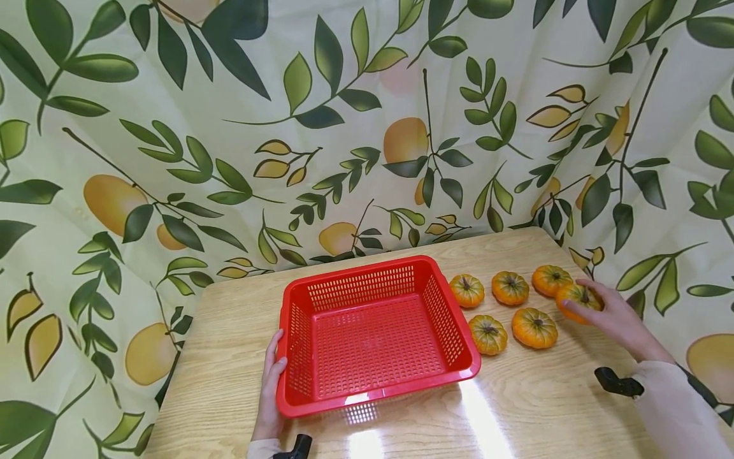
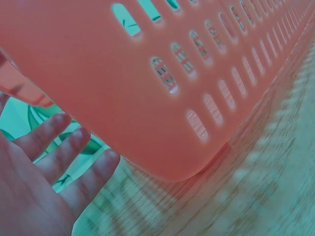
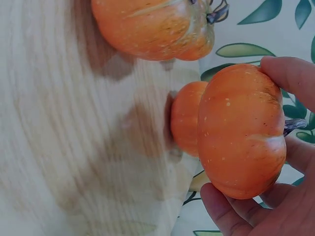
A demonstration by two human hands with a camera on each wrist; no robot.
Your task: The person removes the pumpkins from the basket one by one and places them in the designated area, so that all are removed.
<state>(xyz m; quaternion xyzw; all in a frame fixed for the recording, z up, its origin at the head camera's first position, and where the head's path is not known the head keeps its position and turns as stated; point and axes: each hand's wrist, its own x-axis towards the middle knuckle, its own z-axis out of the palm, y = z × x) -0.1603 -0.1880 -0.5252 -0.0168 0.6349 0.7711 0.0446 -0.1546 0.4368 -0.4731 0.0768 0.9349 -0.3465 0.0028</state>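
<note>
A red plastic basket (image 1: 373,347) with slotted walls stands on the wooden table, with nothing in it. Beside its left wall is my left hand (image 1: 269,389); in the left wrist view the fingers (image 2: 81,184) lie fairly straight, their tips at the basket's edge (image 2: 147,147). My right hand (image 1: 622,319) grips a small orange pumpkin (image 3: 241,132) between thumb and fingers, and it looks lifted off the table. Right of the basket sit several more small pumpkins, among them one (image 1: 552,280) just behind the held one and another (image 1: 534,328) to its left.
Two pumpkins, a rear one (image 1: 467,291) and a front one (image 1: 488,335), sit close against the basket's right side. Leaf-and-fruit patterned cloth (image 1: 355,159) hangs behind and beside the table (image 1: 223,357). Light glares on the tabletop near the front.
</note>
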